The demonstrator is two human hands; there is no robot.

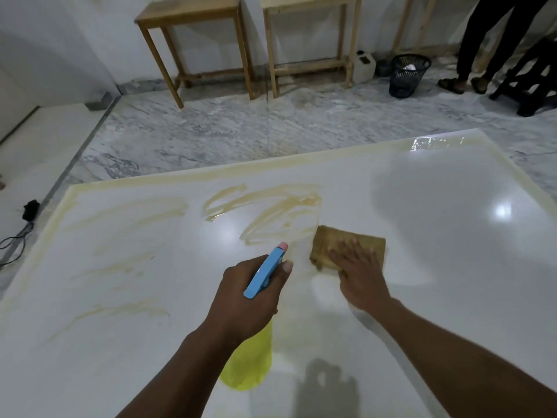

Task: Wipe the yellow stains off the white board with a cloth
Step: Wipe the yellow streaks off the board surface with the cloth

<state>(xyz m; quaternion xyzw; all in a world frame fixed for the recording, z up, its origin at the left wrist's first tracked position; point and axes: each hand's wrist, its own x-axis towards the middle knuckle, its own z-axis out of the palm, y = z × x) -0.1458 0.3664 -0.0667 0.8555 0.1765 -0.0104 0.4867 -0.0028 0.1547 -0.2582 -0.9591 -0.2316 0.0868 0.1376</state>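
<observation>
A large glossy white board fills the lower view. Yellow stains smear its middle, with fainter streaks to the left and along the far edge. My right hand lies flat with spread fingers on a brown folded cloth, pressing it on the board just right of the central stains. My left hand grips a spray bottle with a blue head, pink nozzle and yellow body, held above the board and pointing toward the stains.
Beyond the board lies a marble floor. Two wooden tables stand at the back wall. A black mesh bin and a white canister sit at the back right, near a standing person's legs. A black cable lies at left.
</observation>
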